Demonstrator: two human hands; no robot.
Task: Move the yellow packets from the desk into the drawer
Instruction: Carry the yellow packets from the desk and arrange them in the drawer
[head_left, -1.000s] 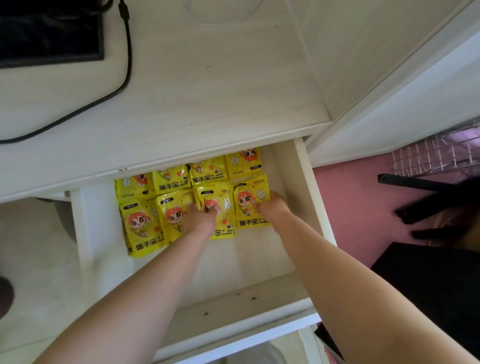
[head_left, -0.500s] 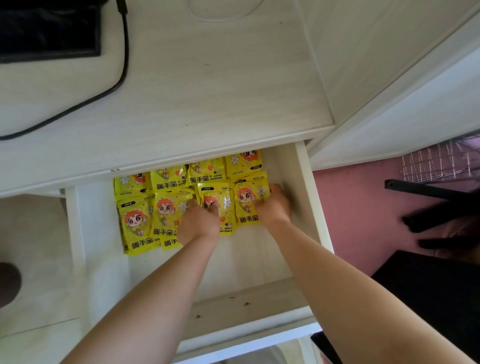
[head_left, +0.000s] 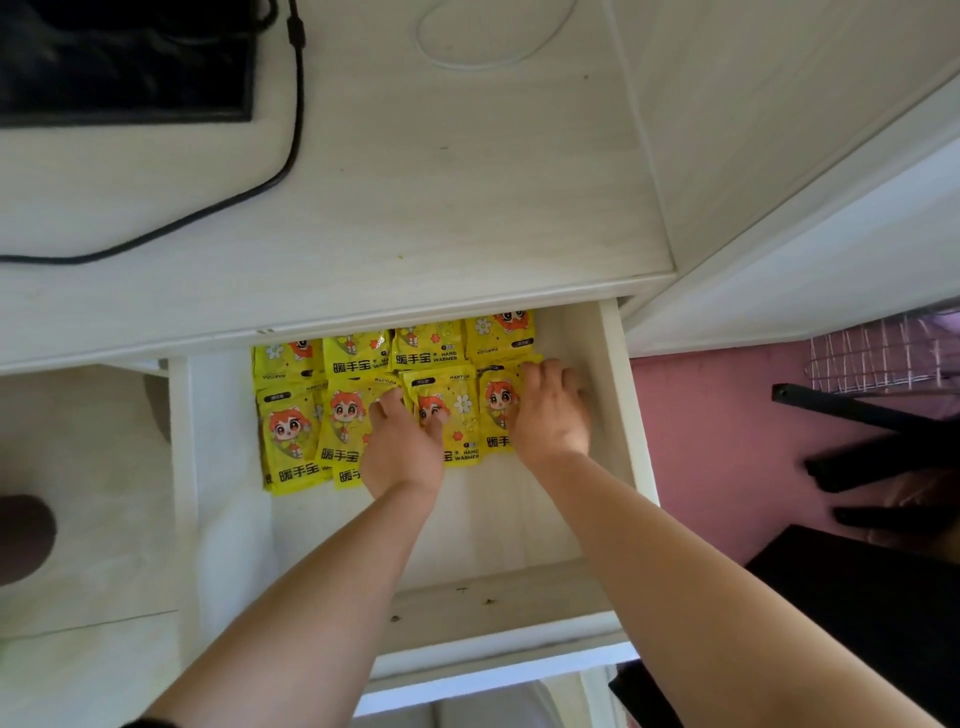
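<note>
Yellow packets, glossy film with a cartoon figure and "HAND WARMER" print, lie in two overlapping rows at the back of the open drawer. The rear row runs partly under the table edge, so the count is uncertain.

Head view, hands:
- Left hand rests palm-down on the middle packets of the front row, fingers spread and lightly bent, pressing rather than gripping.
- Right hand lies over the rightmost front packet, fingers fanned toward its top edge. It holds nothing that I can see.

Handling, as a judgement:
- Packets look light, thin and soft, with a loose fill that probably shifts inside.
- Film is likely slippery. Overlapped pieces should slide on each other and on the smooth drawer floor.
- Best hold is a pinch at a sealed edge or corner. Flat fingers on top serve for nudging a row straight.
- Not fragile, but the seams are best kept clear of the drawer wall.

On the visible tabletop sit only a black cable and a dark device. No packets show there.
</note>
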